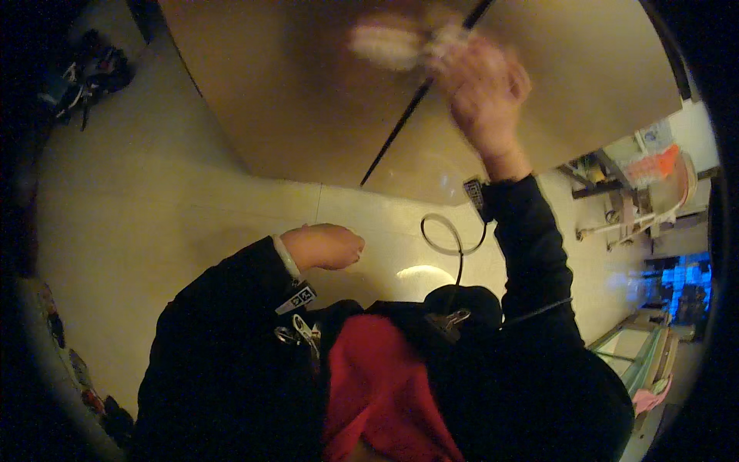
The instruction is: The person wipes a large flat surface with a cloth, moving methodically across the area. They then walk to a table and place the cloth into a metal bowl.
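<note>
My right hand [485,92] reaches forward, blurred, over a large brown flat surface [277,104]. A pale, blurred object [389,46] lies by its fingertips; whether the hand grips it cannot be told. A dark narrow strip or gap [398,127] runs slantwise across the surface, passing under the hand. Nearer my body, my left hand [326,246] is held over the pale tiled floor, fingers curled, with no object visible in it. Bands with tags are at both wrists, and a cable [441,251] loops from the right one.
At the right are a wheeled rack [629,225] with an orange-red item [664,161], and a green-edged frame or cart [635,358] with pink cloth [652,398]. Dark cluttered items [92,81] stand on the floor at the upper left.
</note>
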The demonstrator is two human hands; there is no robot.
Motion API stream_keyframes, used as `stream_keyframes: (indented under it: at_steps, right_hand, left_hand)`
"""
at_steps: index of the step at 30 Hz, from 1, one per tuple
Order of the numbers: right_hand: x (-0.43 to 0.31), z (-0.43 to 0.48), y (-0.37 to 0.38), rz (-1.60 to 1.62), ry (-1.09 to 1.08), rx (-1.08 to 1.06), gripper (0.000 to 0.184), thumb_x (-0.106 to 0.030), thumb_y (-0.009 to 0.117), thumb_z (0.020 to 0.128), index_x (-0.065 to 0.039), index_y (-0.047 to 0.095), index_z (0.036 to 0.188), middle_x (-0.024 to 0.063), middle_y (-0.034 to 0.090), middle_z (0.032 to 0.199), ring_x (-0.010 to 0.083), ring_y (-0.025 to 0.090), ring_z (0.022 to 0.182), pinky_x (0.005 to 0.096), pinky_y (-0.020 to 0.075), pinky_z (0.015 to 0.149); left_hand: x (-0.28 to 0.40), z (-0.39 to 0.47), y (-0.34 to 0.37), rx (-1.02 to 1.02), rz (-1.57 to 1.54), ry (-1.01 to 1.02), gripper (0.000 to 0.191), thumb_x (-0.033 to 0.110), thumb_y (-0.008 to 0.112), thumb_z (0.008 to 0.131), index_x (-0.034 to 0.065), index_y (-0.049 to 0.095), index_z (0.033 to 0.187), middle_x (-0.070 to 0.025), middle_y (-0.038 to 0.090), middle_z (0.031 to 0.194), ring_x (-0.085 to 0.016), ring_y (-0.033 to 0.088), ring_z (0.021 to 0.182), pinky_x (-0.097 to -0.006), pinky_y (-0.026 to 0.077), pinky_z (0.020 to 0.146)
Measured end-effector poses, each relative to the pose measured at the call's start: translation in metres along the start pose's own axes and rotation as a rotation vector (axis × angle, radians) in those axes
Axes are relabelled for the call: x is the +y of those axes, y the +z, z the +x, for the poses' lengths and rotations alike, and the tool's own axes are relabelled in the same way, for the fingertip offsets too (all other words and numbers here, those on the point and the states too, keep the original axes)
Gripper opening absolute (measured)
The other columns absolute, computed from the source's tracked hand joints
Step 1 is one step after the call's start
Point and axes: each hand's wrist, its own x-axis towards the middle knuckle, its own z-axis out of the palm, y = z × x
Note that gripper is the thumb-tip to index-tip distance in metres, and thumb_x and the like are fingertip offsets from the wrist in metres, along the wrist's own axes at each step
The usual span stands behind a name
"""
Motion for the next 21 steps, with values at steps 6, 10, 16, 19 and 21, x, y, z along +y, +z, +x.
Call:
stream_keyframes:
  at_steps: [6,10,16,19,21]
  right_hand:
    - [-0.058,-0.025,0.04,0.087,0.168,0.116,0.04,-0.026,0.066,0.085,-0.032,0.067,0.125,-0.004,0.059,0.133,0.0214,0.048,0.126,0.0434,0.0334,0.101]
    - [-0.163,-0.142,0.084,0.303,-0.084,-0.41,0.045,-0.023,0.061,0.088,-0.015,0.064,0.132,-0.0006,0.059,0.135,0.0236,0.046,0.132,0.0495,0.0384,0.103]
    - [-0.138,-0.092,0.033,0.76,0.183,-0.27,0.047,-0.014,0.072,0.075,-0.016,0.069,0.122,0.0092,0.063,0.125,0.0342,0.058,0.106,0.0505,0.0462,0.093]
    - [-0.051,0.028,-0.03,0.473,0.206,0.276,0.042,-0.02,0.076,0.074,-0.017,0.068,0.115,0.0088,0.063,0.123,0.0326,0.056,0.101,0.0451,0.0459,0.082]
    - [-0.001,0.103,-0.064,0.183,0.275,0.553,0.046,-0.024,0.079,0.074,-0.016,0.068,0.118,0.0094,0.061,0.12,0.0325,0.055,0.104,0.0459,0.0424,0.086]
  left_hand:
    - [0.0,0.023,0.003,0.027,0.047,0.129,0.03,0.022,0.049,0.092,0.0021,0.069,0.101,-0.0238,0.071,0.097,-0.044,0.067,0.091,-0.054,0.052,0.078]
    - [-0.009,0.031,0.013,-0.013,0.035,0.21,0.028,0.027,0.048,0.097,0.0034,0.061,0.102,-0.0224,0.068,0.093,-0.045,0.064,0.086,-0.0529,0.051,0.077]
    - [-0.021,0.037,0.032,-0.029,0.051,0.185,0.031,0.027,0.048,0.094,0.0008,0.065,0.099,-0.0241,0.069,0.091,-0.044,0.065,0.084,-0.0538,0.05,0.076]
    - [-0.024,0.037,0.033,-0.076,0.06,0.182,0.029,0.029,0.05,0.097,0.003,0.062,0.104,-0.0236,0.068,0.096,-0.045,0.065,0.09,-0.0537,0.05,0.079]
    - [-0.024,0.037,0.032,-0.066,0.055,0.207,0.028,0.029,0.05,0.099,0.0041,0.06,0.107,-0.0234,0.068,0.098,-0.045,0.064,0.092,-0.0536,0.05,0.08]
